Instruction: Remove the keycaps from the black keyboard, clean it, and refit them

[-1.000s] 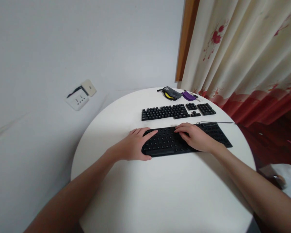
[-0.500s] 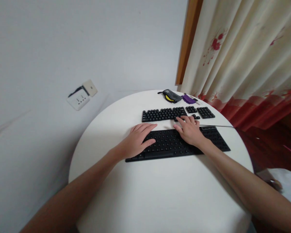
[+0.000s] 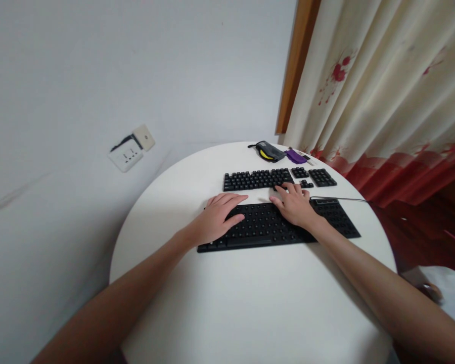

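A black keyboard base point(image 3: 265, 230) lies across the round white table point(image 3: 250, 303), its sockets bare of keycaps. My left hand point(image 3: 216, 220) rests flat on its left part, fingers stretched out and open. My right hand point(image 3: 296, 205) lies over its upper middle, fingers spread, the fingertips reaching the set of black keycaps point(image 3: 258, 179) laid out in keyboard order just behind. Neither hand holds anything.
A thin cable point(image 3: 341, 198) runs from the keyboard's right end off the table. A grey pouch with yellow inside point(image 3: 268, 151) and a purple item point(image 3: 294, 155) sit at the far edge. Curtain point(image 3: 382, 91) hangs at right, a wall socket point(image 3: 131, 150) at left.
The keyboard base has shifted left and slightly toward me. My right hand moved forward to the keycap row; my left hand moved from the base's left end onto its surface.
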### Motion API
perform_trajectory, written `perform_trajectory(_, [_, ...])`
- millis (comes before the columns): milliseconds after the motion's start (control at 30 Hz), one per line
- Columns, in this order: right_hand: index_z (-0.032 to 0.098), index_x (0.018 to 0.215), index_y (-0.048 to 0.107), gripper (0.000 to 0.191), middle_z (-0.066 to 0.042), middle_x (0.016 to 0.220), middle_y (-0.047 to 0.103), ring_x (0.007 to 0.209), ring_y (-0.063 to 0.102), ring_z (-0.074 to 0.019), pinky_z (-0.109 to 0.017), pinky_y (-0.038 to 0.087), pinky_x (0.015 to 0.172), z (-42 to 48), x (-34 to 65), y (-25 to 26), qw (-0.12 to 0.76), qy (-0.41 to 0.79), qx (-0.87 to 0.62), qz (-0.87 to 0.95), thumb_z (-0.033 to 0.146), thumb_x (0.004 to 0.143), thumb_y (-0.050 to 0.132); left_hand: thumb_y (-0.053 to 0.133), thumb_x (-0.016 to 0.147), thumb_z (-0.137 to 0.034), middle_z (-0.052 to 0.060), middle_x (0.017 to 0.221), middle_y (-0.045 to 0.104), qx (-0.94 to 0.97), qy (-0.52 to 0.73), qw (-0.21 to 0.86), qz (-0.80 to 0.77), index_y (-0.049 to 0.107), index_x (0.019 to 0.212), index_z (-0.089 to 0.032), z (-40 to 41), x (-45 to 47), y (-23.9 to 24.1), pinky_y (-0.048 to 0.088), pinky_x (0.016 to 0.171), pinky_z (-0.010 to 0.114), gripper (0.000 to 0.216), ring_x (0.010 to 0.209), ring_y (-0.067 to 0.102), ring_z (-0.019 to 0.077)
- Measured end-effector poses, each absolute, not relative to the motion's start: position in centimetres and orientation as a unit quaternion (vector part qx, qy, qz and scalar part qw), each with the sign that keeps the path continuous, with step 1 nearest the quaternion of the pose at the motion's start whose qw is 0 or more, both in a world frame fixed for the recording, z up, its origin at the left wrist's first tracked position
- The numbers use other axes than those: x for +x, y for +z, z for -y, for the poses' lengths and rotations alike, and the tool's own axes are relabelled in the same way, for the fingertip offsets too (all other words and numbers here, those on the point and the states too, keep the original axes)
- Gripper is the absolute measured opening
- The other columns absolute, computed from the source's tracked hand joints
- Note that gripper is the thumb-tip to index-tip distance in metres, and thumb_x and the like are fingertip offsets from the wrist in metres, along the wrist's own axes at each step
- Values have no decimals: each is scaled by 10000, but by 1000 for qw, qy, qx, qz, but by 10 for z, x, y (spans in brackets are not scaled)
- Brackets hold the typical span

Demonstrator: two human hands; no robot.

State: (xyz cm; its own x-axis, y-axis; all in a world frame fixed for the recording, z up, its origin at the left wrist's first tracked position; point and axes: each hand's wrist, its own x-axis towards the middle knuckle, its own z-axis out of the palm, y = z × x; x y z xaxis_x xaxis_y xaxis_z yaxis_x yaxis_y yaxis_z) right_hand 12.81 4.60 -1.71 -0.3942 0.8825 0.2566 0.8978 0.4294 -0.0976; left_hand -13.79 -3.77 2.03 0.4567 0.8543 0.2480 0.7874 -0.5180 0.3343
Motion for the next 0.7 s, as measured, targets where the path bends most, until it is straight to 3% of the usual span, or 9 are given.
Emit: perform_trajectory(700, [212,1460,463,628,-171,1427,506,1260,425,-353,-554,350,996,-5,96,-2,141,36,-404,903,603,999,292,362,1021,-483,52,1419,559,852,161,68,-493,523,1384,-263,16,-126,2,322,1123,461,454,1333,432,239])
